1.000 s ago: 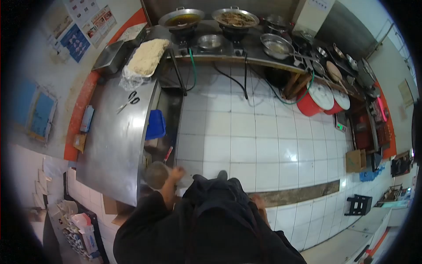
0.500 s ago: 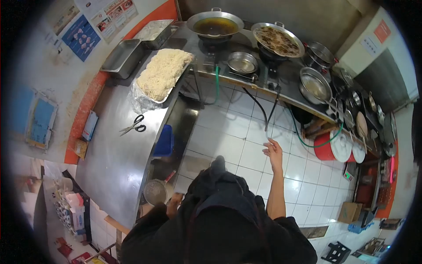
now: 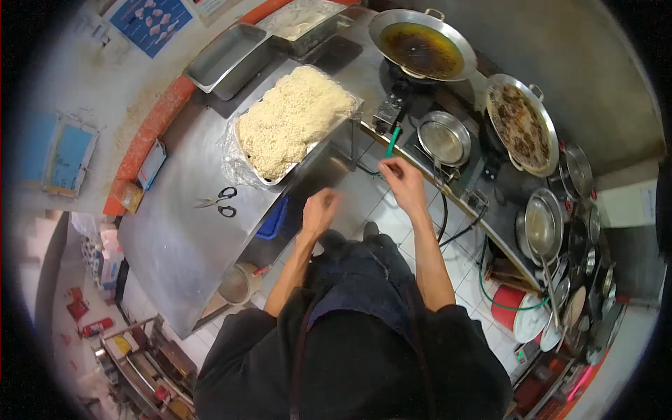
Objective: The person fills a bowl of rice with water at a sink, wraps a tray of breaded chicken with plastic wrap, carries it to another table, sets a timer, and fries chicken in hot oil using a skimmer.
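My left hand (image 3: 320, 212) is raised in front of my body, near the edge of the steel table (image 3: 161, 259), its fingers blurred and curled. My right hand (image 3: 404, 183) is farther forward, its fingers bent together near the stove's front edge; whether something small is between them cannot be made out. A tray heaped with pale crumbly coating (image 3: 294, 119) rests on the table ahead of my left hand, with clear plastic (image 3: 236, 155) at its side. Black-handled scissors (image 3: 219, 201) lie on the table. Beyond my right hand a metal pan (image 3: 444, 139) sits on the stove.
Two large woks, one with dark oil (image 3: 422, 52) and one with bubbling food (image 3: 519, 126), stand on the stove. A strainer (image 3: 540, 225) lies farther right. Below are black hoses, a green hose (image 3: 490, 288) and a red bucket (image 3: 505, 302). A steel pan (image 3: 227, 59) stands at the back left.
The view has turned right and come closer to the tray and stove. My left hand has risen from beside the low pot. My right hand has come up and forward, its fingers now bent together.
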